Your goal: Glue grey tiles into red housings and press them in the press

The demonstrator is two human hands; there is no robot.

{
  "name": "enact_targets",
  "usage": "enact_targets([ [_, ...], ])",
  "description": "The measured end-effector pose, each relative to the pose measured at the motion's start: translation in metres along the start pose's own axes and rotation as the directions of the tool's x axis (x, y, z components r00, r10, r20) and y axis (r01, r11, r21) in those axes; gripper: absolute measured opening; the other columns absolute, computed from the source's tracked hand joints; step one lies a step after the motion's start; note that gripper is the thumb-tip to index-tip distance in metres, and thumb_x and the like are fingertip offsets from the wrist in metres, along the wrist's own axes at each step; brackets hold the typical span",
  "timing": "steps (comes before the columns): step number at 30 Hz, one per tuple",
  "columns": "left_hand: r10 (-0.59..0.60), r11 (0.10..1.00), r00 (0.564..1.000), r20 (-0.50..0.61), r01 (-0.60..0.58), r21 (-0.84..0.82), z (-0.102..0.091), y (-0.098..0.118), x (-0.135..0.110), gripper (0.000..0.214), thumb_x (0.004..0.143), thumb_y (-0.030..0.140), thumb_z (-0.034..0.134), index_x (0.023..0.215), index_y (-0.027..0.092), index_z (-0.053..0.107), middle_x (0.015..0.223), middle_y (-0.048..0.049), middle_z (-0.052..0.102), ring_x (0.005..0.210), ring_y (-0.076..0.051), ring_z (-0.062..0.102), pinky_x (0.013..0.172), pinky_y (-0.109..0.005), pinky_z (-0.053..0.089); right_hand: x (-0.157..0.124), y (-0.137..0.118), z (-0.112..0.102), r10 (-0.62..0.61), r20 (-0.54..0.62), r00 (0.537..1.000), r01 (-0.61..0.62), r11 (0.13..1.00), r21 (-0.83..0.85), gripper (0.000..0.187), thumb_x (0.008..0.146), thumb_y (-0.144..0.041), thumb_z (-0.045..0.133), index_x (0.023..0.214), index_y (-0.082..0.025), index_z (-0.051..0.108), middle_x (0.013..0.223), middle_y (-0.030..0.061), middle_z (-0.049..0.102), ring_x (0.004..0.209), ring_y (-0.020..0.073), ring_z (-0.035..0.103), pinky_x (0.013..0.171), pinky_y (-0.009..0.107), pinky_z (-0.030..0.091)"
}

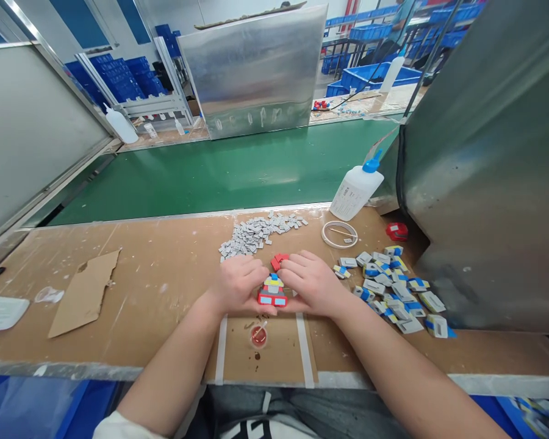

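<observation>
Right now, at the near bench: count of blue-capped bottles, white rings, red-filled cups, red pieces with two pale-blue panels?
Blue-capped bottle: 1
White ring: 1
Red-filled cup: 1
Two-panelled red piece: 1
Total: 4

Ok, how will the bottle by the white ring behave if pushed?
The bottle stands taller than wide, so it likely tips if pushed near its blue cap. Its plastic-looking body probably gives when squeezed.

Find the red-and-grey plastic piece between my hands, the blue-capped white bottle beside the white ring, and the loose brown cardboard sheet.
Plastic piece (pixel 273 292): head view, on its grey band.
White bottle (pixel 355 191): head view, on its body.
Cardboard sheet (pixel 86 294): head view, on its flat middle.
</observation>
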State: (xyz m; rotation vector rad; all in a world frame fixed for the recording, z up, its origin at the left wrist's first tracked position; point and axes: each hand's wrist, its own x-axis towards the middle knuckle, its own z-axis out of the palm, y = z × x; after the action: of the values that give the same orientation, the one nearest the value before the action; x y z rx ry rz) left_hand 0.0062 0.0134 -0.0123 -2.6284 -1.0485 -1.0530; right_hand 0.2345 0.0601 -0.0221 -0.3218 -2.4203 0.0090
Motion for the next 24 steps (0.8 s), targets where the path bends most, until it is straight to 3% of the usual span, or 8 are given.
enact_targets([
  [2,-0.032,0.999,0.999,-0.001,0.032,0.037,-0.005,0.001,0.002,0.070,0.097,0.084,0.040,0.106,0.020,0.067,0.082,-0.0066,0.073,0.070,-0.020,0.064,0.064,-0.033,0.046,0.001,0.003,-0.004,0.024,0.012,1.000,-0.024,0.999,-0.034,0.044,0.108,-0.060,0.049,0.093,-0.020,0.061,0.090,0.0076,0.067,0.079,0.0220,0.049,0.072,0.037,0.032],
  [6,-0.015,1.000,0.996,0.093,0.016,-0.018,-0.010,0.001,0.004,0.081,0.094,0.080,0.055,0.148,0.020,0.053,0.118,-0.0136,0.077,0.101,-0.025,0.075,0.086,-0.035,0.059,0.001,0.006,-0.006,0.122,0.045,0.991,-0.118,0.989,-0.086,0.048,0.107,-0.062,0.050,0.093,-0.018,0.063,0.085,0.0072,0.065,0.078,0.0227,0.050,0.072,0.038,0.032],
  [8,-0.016,0.999,0.987,0.161,0.021,-0.026,-0.009,0.000,0.002,0.076,0.096,0.071,0.062,0.150,0.020,0.052,0.122,-0.0146,0.077,0.106,-0.026,0.076,0.090,-0.035,0.059,-0.001,0.006,-0.002,0.164,0.031,0.986,-0.162,0.984,-0.072,0.049,0.106,-0.063,0.050,0.091,-0.018,0.063,0.081,0.0066,0.063,0.076,0.0224,0.051,0.071,0.038,0.031],
  [11,-0.135,0.989,0.966,0.221,0.146,-0.035,-0.003,-0.002,-0.004,0.063,0.099,0.065,0.062,0.142,0.020,0.056,0.116,-0.0130,0.078,0.098,-0.024,0.077,0.084,-0.033,0.059,-0.005,0.002,0.005,0.260,-0.022,0.965,-0.258,0.964,0.065,0.054,0.105,-0.068,0.049,0.094,-0.017,0.064,0.079,0.0052,0.063,0.074,0.0210,0.053,0.070,0.037,0.033],
  [16,-0.295,0.899,0.939,0.178,0.336,-0.280,0.003,0.004,-0.008,0.052,0.096,0.056,0.071,0.132,0.022,0.055,0.106,-0.0073,0.075,0.078,-0.017,0.070,0.067,-0.027,0.052,-0.005,-0.007,0.009,0.390,-0.061,0.919,-0.359,0.890,0.280,0.058,0.099,-0.076,0.054,0.103,-0.018,0.063,0.084,0.0039,0.065,0.074,0.0188,0.056,0.072,0.034,0.040],
  [18,-0.334,0.780,0.929,0.162,0.369,-0.505,0.005,0.008,-0.005,0.054,0.093,0.050,0.077,0.135,0.024,0.054,0.113,-0.0084,0.073,0.086,-0.017,0.070,0.071,-0.027,0.054,-0.003,-0.009,0.007,0.395,-0.096,0.914,-0.343,0.876,0.340,0.056,0.099,-0.075,0.055,0.105,-0.019,0.061,0.084,0.0030,0.064,0.072,0.0179,0.056,0.070,0.033,0.041],
  [21,-0.375,0.484,0.909,0.180,0.358,-0.798,0.007,0.014,0.000,0.051,0.091,0.041,0.081,0.132,0.024,0.058,0.118,-0.0095,0.070,0.102,-0.020,0.069,0.087,-0.031,0.055,-0.001,-0.010,0.003,0.381,-0.170,0.909,-0.286,0.865,0.412,0.054,0.102,-0.073,0.050,0.110,-0.020,0.059,0.086,0.0028,0.065,0.073,0.0178,0.058,0.069,0.032,0.043],
  [24,-0.428,0.094,0.875,0.226,0.292,-0.952,0.009,0.020,0.004,0.042,0.092,0.044,0.080,0.121,0.024,0.058,0.102,-0.0035,0.066,0.080,-0.013,0.062,0.075,-0.027,0.050,-0.001,-0.011,0.000,0.369,-0.191,0.910,-0.262,0.866,0.426,0.047,0.108,-0.065,0.043,0.113,-0.021,0.058,0.088,0.0036,0.066,0.075,0.0183,0.060,0.071,0.032,0.046],
])
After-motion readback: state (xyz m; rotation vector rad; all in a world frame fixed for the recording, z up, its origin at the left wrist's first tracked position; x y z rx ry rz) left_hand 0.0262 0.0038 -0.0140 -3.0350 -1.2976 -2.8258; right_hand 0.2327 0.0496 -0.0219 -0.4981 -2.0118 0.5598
